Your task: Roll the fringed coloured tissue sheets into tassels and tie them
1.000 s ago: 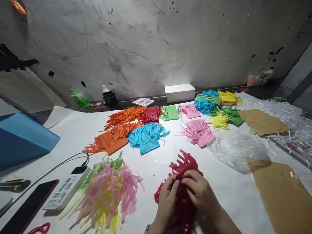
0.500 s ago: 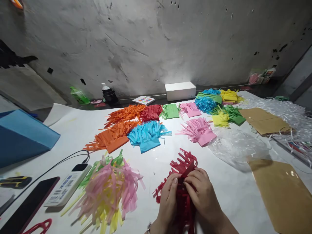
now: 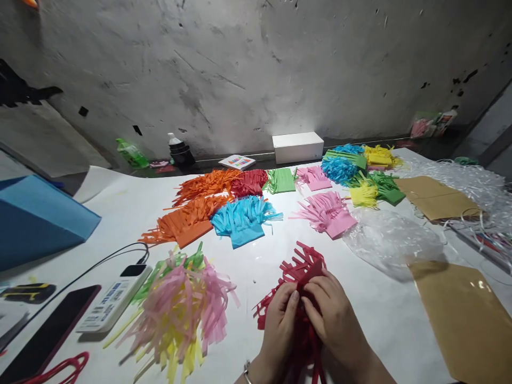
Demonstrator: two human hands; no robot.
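Dark red fringed paper (image 3: 306, 266) is between my hands at the bottom centre, its cut strips spreading up and left and hanging down between my wrists. My left hand (image 3: 282, 314) pinches its folded band from the left, thumb on top. From the right, my right hand (image 3: 330, 306) pinches the same band with thumb and fingers. The fingertips of both hands are close together, and part of the paper is hidden under them. A loose bunch of pink, yellow and green strips (image 3: 180, 309) lies left of my left hand.
Fringed bundles in orange (image 3: 188, 221), blue (image 3: 244, 224) and pink (image 3: 328, 213) lie farther back. A white box (image 3: 298, 148) stands by the wall. Left are a power bank (image 3: 114, 301), phone (image 3: 52, 330) and blue object (image 3: 44, 224); right, brown envelopes (image 3: 460, 314) and clear plastic (image 3: 394, 240).
The view has shifted slightly. Both hands remain on the red paper, with the left fingers curled a little more around the band.
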